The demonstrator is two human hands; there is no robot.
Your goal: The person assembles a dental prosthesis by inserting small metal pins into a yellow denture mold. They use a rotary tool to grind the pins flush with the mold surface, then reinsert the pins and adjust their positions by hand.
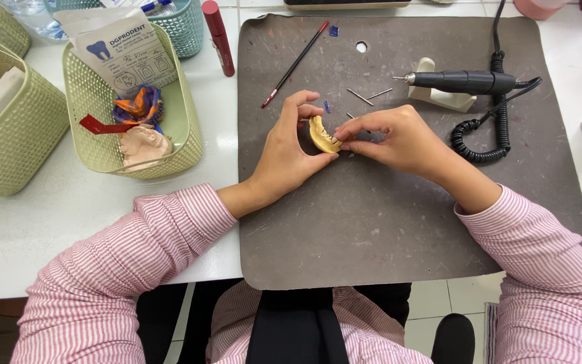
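Both my hands are up over the middle of the mat. My left hand (pixel 289 152) has its fingers curled around a small yellowish dental cast (pixel 322 135), arch shaped, thumb under it and index finger hooked over the top. My right hand (pixel 399 138) comes in from the other side with thumb and fingertips pinched against the right end of the same cast, so both are closed on it and it's held just above the mat, not lying on it.

Under everything is the dark grey work mat (pixel 399 222), pretty scuffed and dusty. Just behind my fingers there are a couple of thin metal burs (pixel 360 97) lying loose, plus a tiny blue bit (pixel 327 106). A red and black pencil (pixel 295 65) lies diagonally near the mat's upper left.

Off to the right, the black handpiece (pixel 466 81) sits on its pale cradle (pixel 447 99), with its coiled black cord (pixel 481 138) looping down beside it.

To the left, on the white table (pixel 69 222), there's a light green basket (pixel 190 128) holding a pinkish plaster model (pixel 144 145), a colourful orange and purple impression (pixel 139 104) and a paper bag (pixel 119 47). Another green basket (pixel 8 128) sits further left, well apart from my hands. A red tube (pixel 218 37) lies between the basket and the mat.
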